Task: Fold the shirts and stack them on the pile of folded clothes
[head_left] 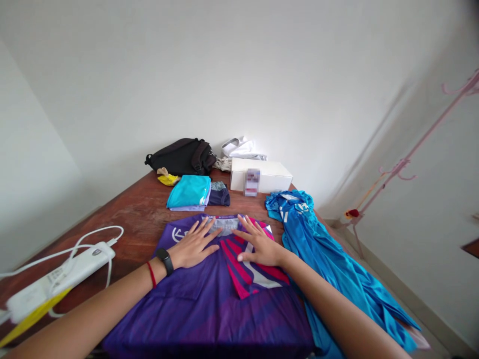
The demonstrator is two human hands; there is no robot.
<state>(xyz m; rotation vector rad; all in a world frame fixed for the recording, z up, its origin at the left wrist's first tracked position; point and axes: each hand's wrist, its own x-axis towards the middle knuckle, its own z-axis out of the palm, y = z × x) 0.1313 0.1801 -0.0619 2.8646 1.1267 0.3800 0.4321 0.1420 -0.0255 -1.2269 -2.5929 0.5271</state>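
Observation:
A purple jersey (209,319) with pink and white stripes lies spread on the wooden table, its collar at the far side and its sleeves folded inward. My left hand (196,244) rests flat near the collar, fingers spread, with a black band on the wrist. On the striped pink sleeve side lies my right hand (262,244), palm down and fingers apart. Both hands touch the cloth and grip nothing. Beside the jersey, a crumpled shiny blue garment (318,254) hangs over the table's right edge.
Folded turquoise clothing (189,192) and a dark folded garment (220,195) lie beyond the jersey. A black bag (181,157) and a white box (273,174) stand near the wall. At left is a white power strip (62,281) with cables; a pink coat stand (415,144) stands right.

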